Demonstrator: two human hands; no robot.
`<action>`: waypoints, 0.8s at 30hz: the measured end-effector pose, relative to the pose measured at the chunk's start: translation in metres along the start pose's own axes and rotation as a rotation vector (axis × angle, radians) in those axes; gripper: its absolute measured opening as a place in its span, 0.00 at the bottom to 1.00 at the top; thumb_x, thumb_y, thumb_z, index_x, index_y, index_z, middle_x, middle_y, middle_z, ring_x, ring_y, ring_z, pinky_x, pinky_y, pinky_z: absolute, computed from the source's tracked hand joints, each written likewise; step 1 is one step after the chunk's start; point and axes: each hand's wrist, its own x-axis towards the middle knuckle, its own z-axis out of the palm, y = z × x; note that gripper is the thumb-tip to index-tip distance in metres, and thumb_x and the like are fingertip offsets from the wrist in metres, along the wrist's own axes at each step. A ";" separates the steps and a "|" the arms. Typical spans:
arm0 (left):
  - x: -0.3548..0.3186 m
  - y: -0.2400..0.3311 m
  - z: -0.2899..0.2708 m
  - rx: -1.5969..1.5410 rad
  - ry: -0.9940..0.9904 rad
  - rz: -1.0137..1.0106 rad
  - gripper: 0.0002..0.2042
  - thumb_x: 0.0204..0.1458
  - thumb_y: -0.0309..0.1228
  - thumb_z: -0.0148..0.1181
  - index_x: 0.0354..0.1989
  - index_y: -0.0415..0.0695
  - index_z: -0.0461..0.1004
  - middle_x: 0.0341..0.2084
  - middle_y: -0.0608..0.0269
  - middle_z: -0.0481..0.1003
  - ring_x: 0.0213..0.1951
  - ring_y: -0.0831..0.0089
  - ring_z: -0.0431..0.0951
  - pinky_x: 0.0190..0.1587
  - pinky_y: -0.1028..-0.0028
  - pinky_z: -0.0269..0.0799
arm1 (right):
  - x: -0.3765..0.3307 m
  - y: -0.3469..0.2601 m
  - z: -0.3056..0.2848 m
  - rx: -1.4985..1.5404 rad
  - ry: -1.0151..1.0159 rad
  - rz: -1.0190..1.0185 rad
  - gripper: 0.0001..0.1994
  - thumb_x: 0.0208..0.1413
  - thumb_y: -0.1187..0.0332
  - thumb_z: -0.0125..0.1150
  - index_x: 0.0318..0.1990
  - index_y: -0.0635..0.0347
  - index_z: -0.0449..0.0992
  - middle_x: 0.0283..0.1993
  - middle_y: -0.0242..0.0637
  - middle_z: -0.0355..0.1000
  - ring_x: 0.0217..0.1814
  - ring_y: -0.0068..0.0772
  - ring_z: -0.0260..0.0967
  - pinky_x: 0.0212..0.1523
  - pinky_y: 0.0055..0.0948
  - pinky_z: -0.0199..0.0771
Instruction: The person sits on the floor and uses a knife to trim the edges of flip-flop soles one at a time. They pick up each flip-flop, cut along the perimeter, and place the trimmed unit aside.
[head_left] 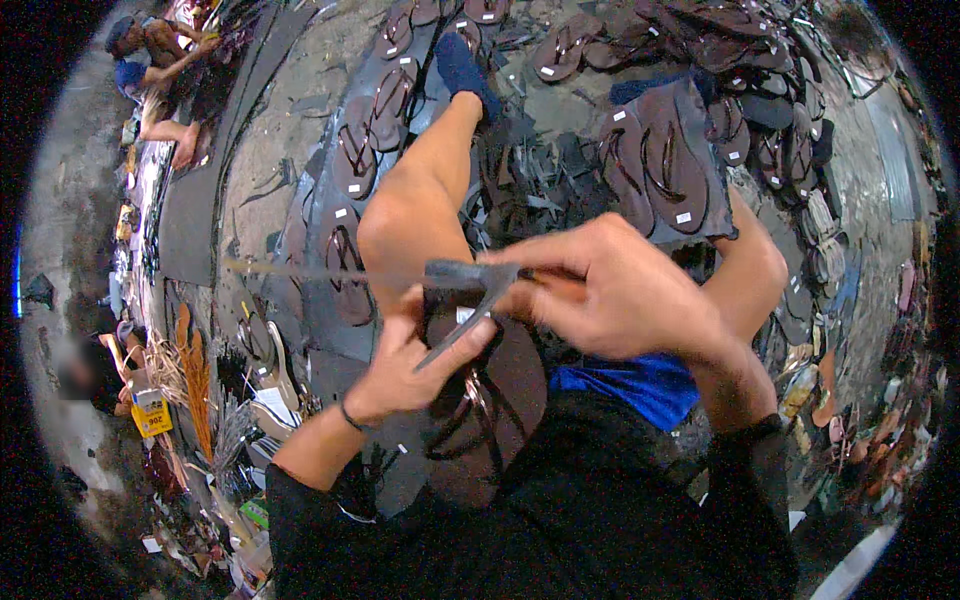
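Note:
My left hand (405, 360) is closed on a dark brown flip-flop (515, 375), which lies over my lap with its straps toward me. The thumb presses near the white label at the sole's far end. Just beyond it, my right hand (620, 290) is closed around a knife (330, 270). Its long thin blade points left and is smeared by motion; fingers mostly hide the handle. A narrow dark rubber strip (490, 300) curves from the sole's edge past my left thumb. Whether it is still joined to the sole, I cannot tell.
A pair of brown flip-flops on a dark sheet (655, 170) rests by my right knee. More flip-flops (355, 160) and rubber scraps (510, 170) cover the floor ahead. Brushes and a yellow box (151, 412) stand left. Another person (160, 70) works at the far left.

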 end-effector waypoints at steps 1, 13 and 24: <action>0.009 0.017 -0.010 0.002 -0.102 -0.020 0.19 0.49 0.29 0.64 0.48 0.37 0.68 0.39 0.66 0.73 0.43 0.76 0.71 0.48 0.76 0.66 | 0.003 0.023 0.008 0.247 0.075 -0.033 0.17 0.56 0.72 0.56 0.54 0.60 0.72 0.27 0.28 0.72 0.26 0.12 0.60 0.27 0.20 0.65; -0.045 -0.101 0.051 -1.121 0.248 -0.226 0.22 0.58 0.45 0.47 0.54 0.44 0.65 0.48 0.57 0.71 0.49 0.64 0.72 0.50 0.65 0.69 | -0.047 0.055 0.067 0.868 0.389 -0.059 0.23 0.60 0.68 0.54 0.62 0.63 0.62 0.42 0.32 0.73 0.40 0.17 0.66 0.42 0.20 0.70; 0.038 -0.049 0.074 -1.298 0.365 0.053 0.13 0.58 0.35 0.52 0.49 0.45 0.70 0.49 0.62 0.72 0.49 0.65 0.74 0.50 0.63 0.74 | -0.145 0.086 0.133 0.011 0.847 0.159 0.13 0.51 0.69 0.63 0.44 0.62 0.76 0.31 0.40 0.75 0.23 0.33 0.71 0.27 0.28 0.72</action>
